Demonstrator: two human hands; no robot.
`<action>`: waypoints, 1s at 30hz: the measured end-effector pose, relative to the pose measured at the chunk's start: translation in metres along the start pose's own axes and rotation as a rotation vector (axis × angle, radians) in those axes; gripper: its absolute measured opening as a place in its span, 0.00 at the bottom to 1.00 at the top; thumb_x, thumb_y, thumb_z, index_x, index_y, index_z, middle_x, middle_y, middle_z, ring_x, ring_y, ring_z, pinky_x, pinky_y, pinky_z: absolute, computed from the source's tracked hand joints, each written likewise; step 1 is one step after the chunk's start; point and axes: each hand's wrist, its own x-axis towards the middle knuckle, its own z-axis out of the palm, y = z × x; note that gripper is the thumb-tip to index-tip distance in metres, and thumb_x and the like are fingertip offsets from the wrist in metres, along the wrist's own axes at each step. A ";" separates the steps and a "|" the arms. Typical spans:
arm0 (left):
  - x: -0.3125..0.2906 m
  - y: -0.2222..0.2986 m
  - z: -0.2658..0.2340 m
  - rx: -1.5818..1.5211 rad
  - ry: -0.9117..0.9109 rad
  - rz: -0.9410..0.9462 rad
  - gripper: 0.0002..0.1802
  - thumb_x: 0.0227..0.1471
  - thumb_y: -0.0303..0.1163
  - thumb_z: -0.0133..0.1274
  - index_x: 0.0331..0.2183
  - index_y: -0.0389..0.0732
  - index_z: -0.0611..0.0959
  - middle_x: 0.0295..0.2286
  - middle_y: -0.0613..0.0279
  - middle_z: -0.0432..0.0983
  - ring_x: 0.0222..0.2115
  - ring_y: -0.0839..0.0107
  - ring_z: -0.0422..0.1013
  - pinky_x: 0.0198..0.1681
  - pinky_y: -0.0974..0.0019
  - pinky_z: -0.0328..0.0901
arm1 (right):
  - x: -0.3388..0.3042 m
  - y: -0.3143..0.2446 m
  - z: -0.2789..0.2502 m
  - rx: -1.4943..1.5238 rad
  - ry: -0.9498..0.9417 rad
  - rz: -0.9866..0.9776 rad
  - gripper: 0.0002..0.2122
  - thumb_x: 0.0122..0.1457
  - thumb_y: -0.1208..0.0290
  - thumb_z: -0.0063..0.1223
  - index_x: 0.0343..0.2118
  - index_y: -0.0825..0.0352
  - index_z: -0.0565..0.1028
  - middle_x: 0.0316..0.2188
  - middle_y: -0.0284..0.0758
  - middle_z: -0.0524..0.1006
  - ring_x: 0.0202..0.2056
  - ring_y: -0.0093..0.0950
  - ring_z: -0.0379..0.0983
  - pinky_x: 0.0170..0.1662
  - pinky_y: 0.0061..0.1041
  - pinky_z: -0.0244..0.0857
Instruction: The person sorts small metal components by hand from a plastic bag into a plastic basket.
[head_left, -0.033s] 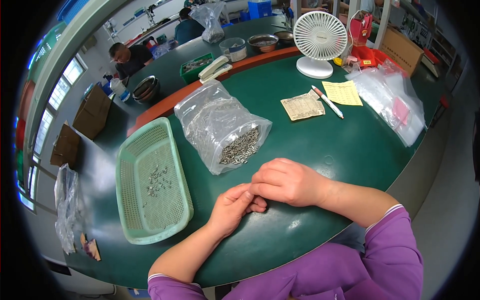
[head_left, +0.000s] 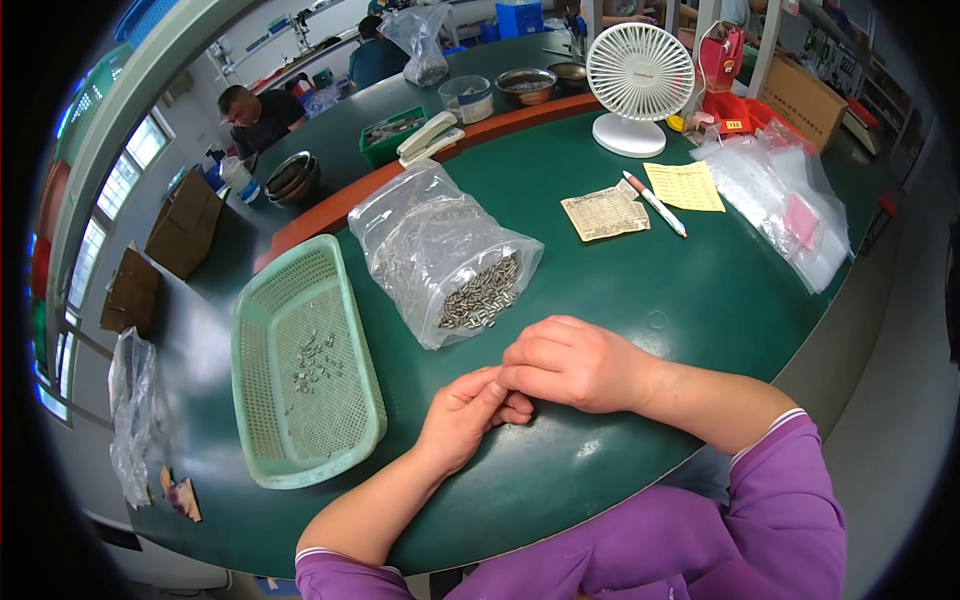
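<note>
My left hand (head_left: 465,413) and my right hand (head_left: 574,364) meet fingertip to fingertip above the green table (head_left: 470,520). Both are closed in a pinch. Whatever they hold, if anything, is hidden by the fingers. Just beyond them lies a clear plastic bag (head_left: 410,225), its mouth turned toward me, with many small metal cylindrical pins (head_left: 482,292) in it. Left of my hands stands a pale green mesh basket (head_left: 372,385). A small scatter of metal pieces (head_left: 312,362) rests on its bottom.
A white fan (head_left: 640,75), a pen (head_left: 655,204), a brown paper slip (head_left: 604,212) and a yellow one (head_left: 685,187) are at the far right. Clear plastic bags (head_left: 785,200) lie by the right edge. A co-worker (head_left: 262,118) sits beyond the red-brown ledge (head_left: 330,205).
</note>
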 end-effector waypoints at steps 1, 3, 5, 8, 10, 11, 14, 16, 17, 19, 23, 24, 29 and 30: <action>0.000 0.000 0.000 -0.001 -0.001 0.001 0.16 0.57 0.34 0.39 0.41 0.33 0.72 0.29 0.58 0.73 0.31 0.72 0.71 0.38 0.72 0.67 | 0.000 0.000 0.001 -0.008 -0.012 0.008 0.08 0.41 0.73 0.49 0.27 0.65 0.70 0.29 0.31 0.70 0.33 0.28 0.69 0.37 0.25 0.64; 0.000 0.002 0.001 -0.048 -0.020 -0.007 0.16 0.57 0.33 0.38 0.42 0.32 0.72 0.29 0.58 0.73 0.31 0.72 0.71 0.39 0.71 0.67 | 0.000 0.001 0.001 -0.007 -0.023 0.016 0.07 0.41 0.73 0.49 0.27 0.65 0.70 0.28 0.31 0.69 0.33 0.28 0.68 0.37 0.25 0.63; 0.000 0.001 0.000 -0.080 -0.043 -0.005 0.16 0.57 0.32 0.38 0.43 0.32 0.71 0.30 0.58 0.72 0.32 0.72 0.70 0.39 0.71 0.67 | 0.000 0.001 0.002 -0.005 -0.033 0.024 0.07 0.42 0.73 0.48 0.27 0.65 0.70 0.28 0.31 0.69 0.33 0.27 0.68 0.37 0.26 0.63; 0.000 0.001 -0.002 -0.124 -0.078 -0.009 0.16 0.57 0.32 0.38 0.44 0.32 0.70 0.34 0.57 0.71 0.33 0.72 0.70 0.40 0.70 0.67 | -0.001 0.002 0.005 0.031 -0.020 0.062 0.07 0.42 0.73 0.49 0.27 0.65 0.70 0.27 0.31 0.69 0.33 0.28 0.68 0.37 0.26 0.63; 0.001 0.000 -0.002 -0.137 -0.091 -0.012 0.17 0.57 0.32 0.38 0.44 0.32 0.70 0.35 0.56 0.70 0.34 0.72 0.70 0.40 0.69 0.67 | -0.002 0.005 0.008 0.208 -0.044 0.160 0.07 0.43 0.74 0.51 0.28 0.65 0.70 0.27 0.33 0.69 0.33 0.30 0.68 0.37 0.27 0.63; 0.001 0.000 0.000 -0.135 -0.081 -0.015 0.17 0.57 0.32 0.38 0.45 0.31 0.69 0.37 0.56 0.69 0.34 0.72 0.69 0.40 0.69 0.67 | -0.003 0.006 0.008 0.207 -0.048 0.158 0.07 0.43 0.74 0.51 0.28 0.65 0.70 0.27 0.33 0.69 0.33 0.30 0.68 0.37 0.27 0.63; 0.002 0.002 0.001 -0.141 -0.067 -0.023 0.18 0.57 0.32 0.38 0.46 0.31 0.68 0.38 0.55 0.69 0.34 0.71 0.69 0.40 0.68 0.67 | -0.004 0.008 0.009 0.346 0.037 0.367 0.05 0.49 0.76 0.52 0.30 0.65 0.71 0.29 0.31 0.70 0.32 0.28 0.69 0.36 0.25 0.63; 0.003 0.003 0.000 -0.145 -0.065 -0.032 0.19 0.57 0.31 0.38 0.47 0.30 0.67 0.39 0.55 0.69 0.34 0.71 0.69 0.40 0.68 0.67 | -0.002 0.008 0.011 1.126 0.210 0.897 0.03 0.55 0.74 0.47 0.32 0.66 0.70 0.29 0.29 0.70 0.32 0.21 0.67 0.36 0.22 0.62; 0.002 0.003 0.000 -0.152 -0.068 -0.031 0.19 0.57 0.31 0.38 0.47 0.30 0.67 0.39 0.55 0.69 0.34 0.71 0.69 0.40 0.68 0.67 | -0.005 0.015 0.012 1.240 0.190 0.901 0.06 0.58 0.70 0.45 0.34 0.66 0.68 0.29 0.27 0.68 0.31 0.17 0.64 0.37 0.19 0.61; 0.001 0.003 0.001 -0.107 -0.042 -0.036 0.18 0.57 0.31 0.39 0.47 0.32 0.69 0.38 0.56 0.70 0.33 0.72 0.70 0.39 0.69 0.68 | -0.003 0.016 0.010 1.532 0.280 1.070 0.07 0.59 0.67 0.44 0.34 0.65 0.68 0.29 0.27 0.67 0.30 0.18 0.62 0.37 0.17 0.60; 0.001 0.003 0.001 -0.112 -0.042 -0.041 0.18 0.56 0.30 0.39 0.47 0.32 0.69 0.37 0.56 0.71 0.33 0.72 0.70 0.39 0.69 0.68 | -0.005 0.022 0.013 1.718 0.333 1.130 0.07 0.59 0.65 0.43 0.34 0.64 0.67 0.28 0.27 0.66 0.30 0.18 0.60 0.36 0.17 0.59; 0.001 0.003 0.001 -0.116 -0.044 -0.035 0.18 0.56 0.30 0.39 0.47 0.32 0.69 0.37 0.56 0.71 0.33 0.72 0.70 0.39 0.69 0.68 | -0.007 0.023 0.015 1.795 0.341 1.105 0.08 0.59 0.65 0.43 0.35 0.63 0.67 0.29 0.26 0.66 0.30 0.17 0.62 0.36 0.16 0.60; 0.000 0.004 0.001 -0.120 -0.066 -0.045 0.18 0.57 0.29 0.38 0.47 0.32 0.68 0.38 0.56 0.70 0.33 0.72 0.70 0.39 0.70 0.67 | -0.010 0.024 0.015 1.905 0.325 1.062 0.08 0.59 0.64 0.42 0.36 0.63 0.66 0.29 0.26 0.67 0.30 0.17 0.63 0.36 0.16 0.61; 0.000 0.004 0.001 -0.123 -0.066 -0.041 0.18 0.57 0.29 0.38 0.47 0.32 0.68 0.38 0.56 0.70 0.33 0.72 0.70 0.39 0.70 0.67 | -0.010 0.024 0.016 1.905 0.319 1.047 0.08 0.59 0.64 0.42 0.36 0.62 0.66 0.29 0.26 0.66 0.31 0.17 0.62 0.36 0.16 0.60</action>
